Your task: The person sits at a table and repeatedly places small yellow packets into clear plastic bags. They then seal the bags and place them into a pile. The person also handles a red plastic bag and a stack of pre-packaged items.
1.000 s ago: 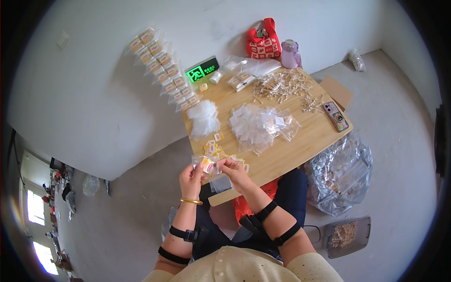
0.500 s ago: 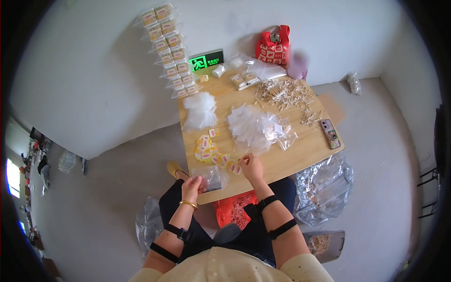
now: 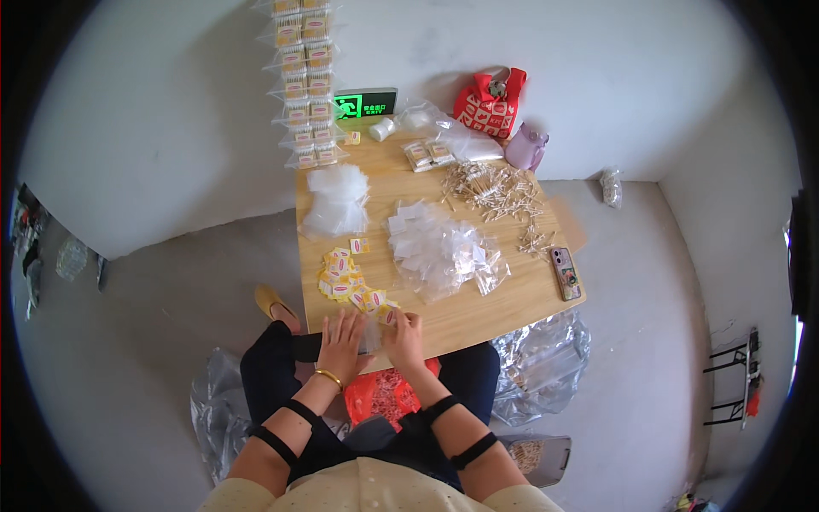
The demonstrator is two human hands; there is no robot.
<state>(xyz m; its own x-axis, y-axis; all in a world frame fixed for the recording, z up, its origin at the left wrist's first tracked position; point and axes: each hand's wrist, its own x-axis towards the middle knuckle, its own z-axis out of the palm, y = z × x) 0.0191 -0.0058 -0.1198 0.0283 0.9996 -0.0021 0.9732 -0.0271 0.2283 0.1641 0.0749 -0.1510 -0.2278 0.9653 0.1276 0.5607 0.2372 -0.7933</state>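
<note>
At the table's [image 3: 478,311] near edge, left hand [image 3: 341,334] lies flat on a clear bag [image 3: 368,334]; right hand [image 3: 404,334] pinches a yellow label [image 3: 388,313]; bare wood lies rightward.

table [image 3: 478,320]: light wood | labels [image 3: 345,277]: yellow-red | bag [image 3: 488,104]: red, white pattern | pouches [image 3: 444,247]: clear

My table [image 3: 478,320] is pale wood with a smooth matt grain. The small bags [image 3: 439,247] heaped on it are clear glossy plastic, and the yellow labels [image 3: 345,277] look like shiny paper.
</note>
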